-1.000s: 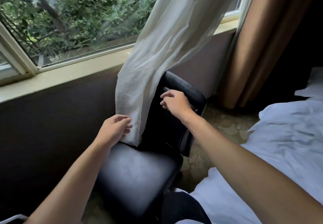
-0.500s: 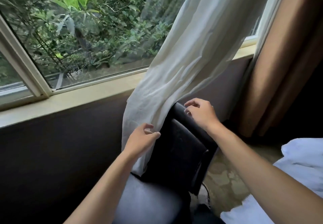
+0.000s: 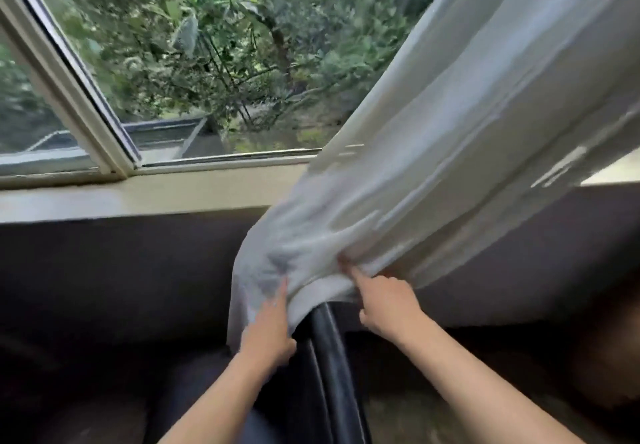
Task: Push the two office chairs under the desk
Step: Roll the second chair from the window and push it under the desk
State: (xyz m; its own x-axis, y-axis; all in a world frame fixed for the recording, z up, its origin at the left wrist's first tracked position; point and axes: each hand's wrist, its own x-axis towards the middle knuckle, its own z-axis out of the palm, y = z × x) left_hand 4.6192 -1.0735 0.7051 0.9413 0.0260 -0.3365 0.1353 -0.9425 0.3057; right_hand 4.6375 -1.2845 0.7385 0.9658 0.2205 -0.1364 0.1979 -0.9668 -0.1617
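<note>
One black office chair is in view; the upper edge of its backrest point(image 3: 329, 350) shows at bottom centre, and its seat point(image 3: 194, 402) is a dark blur to the left. A white sheer curtain point(image 3: 433, 166) drapes over the top of the backrest. My left hand point(image 3: 268, 331) lies flat against the curtain's lower edge with its fingers straight, just left of the backrest. My right hand point(image 3: 384, 301) is at the backrest's right, its index finger stretched out and pushing up into the bunched cloth. No second chair and no desk are in view.
A dark wall point(image 3: 104, 270) runs under a pale window sill point(image 3: 156, 194), right behind the chair. The window point(image 3: 225, 62) above looks onto green bushes. Patterned floor point(image 3: 433, 419) shows to the right of the chair.
The view has tilted up and moved closer to the window. Both hands have risen to the chair's top edge. The right hand left the backrest and now pushes the curtain up.
</note>
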